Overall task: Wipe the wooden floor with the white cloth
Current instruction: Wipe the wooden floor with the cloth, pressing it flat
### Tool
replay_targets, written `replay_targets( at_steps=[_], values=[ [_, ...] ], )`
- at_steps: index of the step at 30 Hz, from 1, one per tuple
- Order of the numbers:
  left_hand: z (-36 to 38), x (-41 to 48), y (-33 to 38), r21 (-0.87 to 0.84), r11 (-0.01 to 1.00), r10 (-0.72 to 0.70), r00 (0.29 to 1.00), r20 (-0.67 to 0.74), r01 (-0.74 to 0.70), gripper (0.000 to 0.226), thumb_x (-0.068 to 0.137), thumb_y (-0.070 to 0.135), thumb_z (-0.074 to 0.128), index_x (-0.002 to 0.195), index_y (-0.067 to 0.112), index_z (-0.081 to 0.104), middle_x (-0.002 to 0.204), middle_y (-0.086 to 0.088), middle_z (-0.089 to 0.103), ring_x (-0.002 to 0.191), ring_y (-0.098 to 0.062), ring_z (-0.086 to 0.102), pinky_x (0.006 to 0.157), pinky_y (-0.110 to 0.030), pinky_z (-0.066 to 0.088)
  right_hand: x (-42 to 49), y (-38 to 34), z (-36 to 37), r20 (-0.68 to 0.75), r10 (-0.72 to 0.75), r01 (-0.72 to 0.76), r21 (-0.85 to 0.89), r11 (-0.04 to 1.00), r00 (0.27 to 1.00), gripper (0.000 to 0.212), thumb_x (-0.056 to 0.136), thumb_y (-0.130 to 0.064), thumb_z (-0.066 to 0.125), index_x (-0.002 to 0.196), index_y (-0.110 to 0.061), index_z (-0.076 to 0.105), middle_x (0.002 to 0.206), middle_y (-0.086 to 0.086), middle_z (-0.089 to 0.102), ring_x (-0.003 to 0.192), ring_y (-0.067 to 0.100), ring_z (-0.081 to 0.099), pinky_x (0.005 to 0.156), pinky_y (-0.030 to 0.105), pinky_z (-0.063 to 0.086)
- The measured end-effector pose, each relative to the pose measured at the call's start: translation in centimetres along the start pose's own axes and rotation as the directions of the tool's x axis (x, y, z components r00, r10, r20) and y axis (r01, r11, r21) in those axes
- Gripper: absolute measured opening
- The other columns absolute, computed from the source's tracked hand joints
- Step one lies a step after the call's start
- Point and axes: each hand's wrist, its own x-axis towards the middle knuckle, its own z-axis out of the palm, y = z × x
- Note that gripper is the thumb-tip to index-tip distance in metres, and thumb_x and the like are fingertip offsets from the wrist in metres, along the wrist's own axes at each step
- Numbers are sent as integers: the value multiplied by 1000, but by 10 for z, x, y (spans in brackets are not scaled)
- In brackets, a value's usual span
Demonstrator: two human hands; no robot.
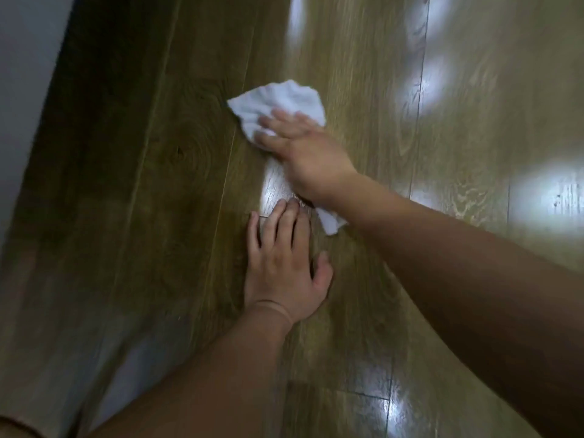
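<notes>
**ENTRY: FLOOR WIPE, CLOTH PRESSED BUT NOT HELD**

**Task thing.** The white cloth (281, 99) is laid on the wooden floor (458, 121) and pinned beneath the right hand (303, 156). A crumpled part is seen beyond the fingertips, and a loose corner trails out beneath the wrist.

**Grip, right.** Fingers are laid straight and slightly spread on the cloth. Nothing is pinched or curled round.

**Grip, left.** The left hand (284, 263) is planted flat on bare boards just beside the trailing corner, fingers spread, apparently as a prop.

**Surroundings.** A pale wall (22, 74) is seen at far left. Bright reflections (553, 191) are carried on the glossy boards at right.

**Risks, as judged.** As the cloth is kept by pressure alone, it may be bunched or shed on a fast stroke, so that skin rather than cloth is dragged over the wood. The trailing corner may be caught under the left fingertips. If the boards are damp, the propping hand may be slid from under its load.
</notes>
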Motion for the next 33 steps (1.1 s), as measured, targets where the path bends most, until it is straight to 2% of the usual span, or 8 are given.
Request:
replay_targets(
  at_steps=[7, 11, 15, 18, 25, 28, 31, 33],
  values=[
    [0, 0, -1, 2, 1000, -4, 999, 39, 4, 70, 83, 44, 48, 138, 1, 51, 148, -16, 47, 142, -32, 35, 117, -61, 21, -135, 22, 4, -225, 473, -457, 123, 881, 852, 63, 83, 3, 36, 143, -8, 49, 154, 14, 40, 148, 34, 25, 122, 46, 11],
    [2, -1, -2, 3, 1000, -7, 1000, 19, 7, 70, 78, 43, 50, 132, -2, 53, 140, -20, 52, 137, -34, 39, 118, -57, 19, -76, -18, 9, 21, 101, -103, 134, 986, 995, 54, 89, -14, 40, 142, -15, 52, 156, 7, 39, 150, 29, 22, 121, 44, 9],
    [3, -1, -2, 10, 1000, -9, 1000, -4, 9, 65, 80, 43, 50, 128, 0, 53, 133, -20, 54, 133, -34, 38, 119, -55, 17, -10, -12, 10, 76, -157, 150, 85, 985, 985, 49, 97, -5, 46, 141, -25, 54, 158, -3, 37, 151, 18, 21, 121, 36, 13],
    [2, 0, -1, 11, 1000, 2, 1000, 7, -2, 70, 81, 42, 49, 137, 0, 49, 145, -17, 48, 139, -33, 36, 118, -58, 19, -30, 26, -3, -68, 177, -171, 89, 981, 982, 59, 92, -2, 43, 145, -27, 49, 160, -1, 32, 151, 22, 20, 121, 39, 18],
    [2, 0, -1, 14, 1000, 1, 999, 34, -2, 71, 84, 43, 47, 140, 0, 45, 150, -17, 43, 142, -32, 33, 119, -59, 16, -179, 97, -27, -318, 756, -747, 179, 641, 572, 62, 86, -1, 35, 145, -14, 49, 158, 9, 35, 150, 26, 22, 123, 43, 15],
    [1, 0, -2, 2, 1000, 5, 999, 40, -5, 71, 83, 43, 47, 140, 0, 45, 149, -18, 45, 142, -33, 35, 118, -61, 18, -132, 51, -15, -267, 668, -654, 155, 741, 694, 69, 82, -3, 33, 150, -13, 41, 161, 11, 29, 152, 29, 16, 124, 40, 6],
    [2, -1, -3, 16, 1000, -1, 1000, 11, 1, 72, 79, 42, 50, 136, -3, 48, 145, -22, 47, 139, -35, 37, 118, -59, 20, -64, -9, 14, -105, 275, -270, 55, 961, 956, 61, 90, -17, 38, 152, -15, 37, 162, 9, 26, 152, 29, 13, 121, 35, -3],
    [1, -1, -3, 4, 1000, -13, 1000, -2, 13, 72, 79, 43, 50, 135, -2, 47, 143, -23, 47, 138, -36, 35, 119, -57, 19, -26, -19, 16, -29, 26, -26, -8, 1000, 999, 55, 96, -14, 45, 150, -18, 41, 161, 4, 30, 152, 25, 16, 121, 34, 1]
  ],
)
